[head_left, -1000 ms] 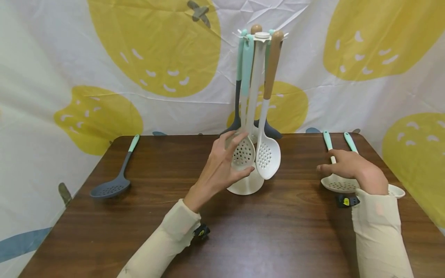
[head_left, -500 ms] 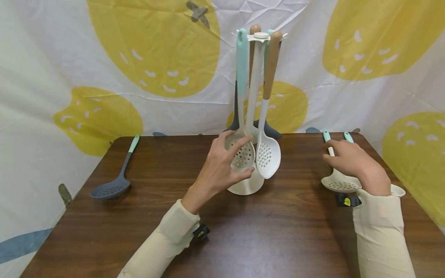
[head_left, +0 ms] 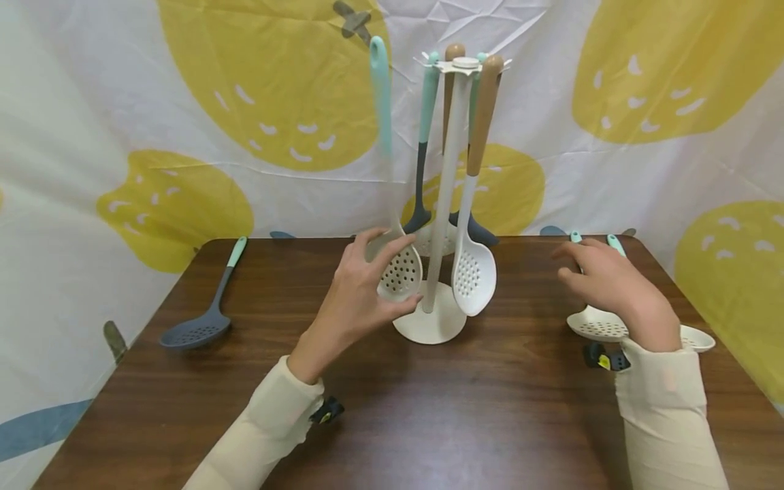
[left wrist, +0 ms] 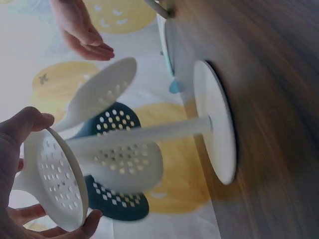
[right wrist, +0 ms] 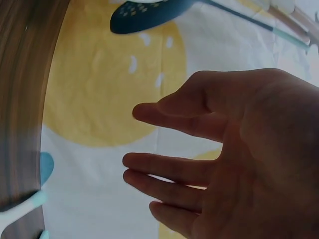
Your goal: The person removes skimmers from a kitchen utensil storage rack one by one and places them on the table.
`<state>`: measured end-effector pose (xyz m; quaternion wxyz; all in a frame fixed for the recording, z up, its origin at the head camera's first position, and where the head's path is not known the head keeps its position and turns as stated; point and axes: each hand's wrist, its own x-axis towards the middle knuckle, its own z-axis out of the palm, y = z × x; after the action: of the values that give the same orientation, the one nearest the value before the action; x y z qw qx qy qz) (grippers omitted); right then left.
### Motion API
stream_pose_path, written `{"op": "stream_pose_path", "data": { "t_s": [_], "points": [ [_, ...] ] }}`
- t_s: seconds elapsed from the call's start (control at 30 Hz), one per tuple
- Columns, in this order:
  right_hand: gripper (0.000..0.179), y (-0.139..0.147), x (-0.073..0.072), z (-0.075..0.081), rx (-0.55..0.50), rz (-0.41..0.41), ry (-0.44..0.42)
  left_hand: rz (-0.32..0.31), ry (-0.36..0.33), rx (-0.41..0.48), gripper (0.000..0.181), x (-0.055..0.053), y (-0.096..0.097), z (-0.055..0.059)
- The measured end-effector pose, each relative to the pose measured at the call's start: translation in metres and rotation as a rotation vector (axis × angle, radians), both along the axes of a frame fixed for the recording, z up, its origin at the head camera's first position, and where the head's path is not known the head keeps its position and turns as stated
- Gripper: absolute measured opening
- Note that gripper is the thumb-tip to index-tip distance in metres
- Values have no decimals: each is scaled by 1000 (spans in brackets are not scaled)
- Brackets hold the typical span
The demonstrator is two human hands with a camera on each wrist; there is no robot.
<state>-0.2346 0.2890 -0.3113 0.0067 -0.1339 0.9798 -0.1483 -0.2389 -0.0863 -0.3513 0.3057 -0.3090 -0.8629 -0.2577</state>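
My left hand (head_left: 352, 292) grips the perforated white head of a skimmer (head_left: 401, 273) with a mint handle, fingers and thumb round its rim. In the left wrist view this skimmer (left wrist: 60, 174) is held apart from the white stand's pole (left wrist: 149, 133). Beside it stands the utensil rack (head_left: 450, 170), still hung with several utensils, among them a white skimmer (head_left: 474, 279) with a wooden handle. Over at the right, my right hand (head_left: 618, 289) hovers with relaxed fingers, holding nothing, above a white skimmer (head_left: 597, 325) on the table. The right wrist view shows that hand (right wrist: 244, 144) unoccupied.
A dark grey skimmer (head_left: 199, 331) with a mint handle lies at the table's left. Another white utensil (head_left: 697, 338) lies at the right, partly hidden by the right arm. Behind the brown table (head_left: 465, 408) hangs a lemon-patterned cloth (head_left: 343, 204).
The mint-handled white skimmer has come off the rack and moved left in my left hand. My right hand stays over the right side, shifting only slightly.
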Motion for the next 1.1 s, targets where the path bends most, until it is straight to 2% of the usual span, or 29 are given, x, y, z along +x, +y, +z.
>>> {"op": "stream_pose_path", "data": {
  "t_s": [0.13,0.23,0.4,0.57,0.83,0.97,1.1],
  "points": [
    [39,-16,1,0,-27,54,64,44,-64,-46,84,4,-22,-2],
    [34,-32,5,3,-65,113,99,85,-152,-92,86,5,-41,-1],
    [32,-56,13,8,-142,197,134,204,-298,-235,85,4,-73,2],
    [32,-70,15,7,-153,225,224,299,-377,-362,85,0,-107,-4],
    [35,-85,9,-4,-225,244,386,377,-480,-497,83,-6,-159,-15],
    [47,-91,8,-9,-210,226,368,403,-515,-560,81,-9,-176,-19],
    [60,-94,7,-13,-189,190,320,416,-536,-622,83,-13,-184,-20]
  ]
}}
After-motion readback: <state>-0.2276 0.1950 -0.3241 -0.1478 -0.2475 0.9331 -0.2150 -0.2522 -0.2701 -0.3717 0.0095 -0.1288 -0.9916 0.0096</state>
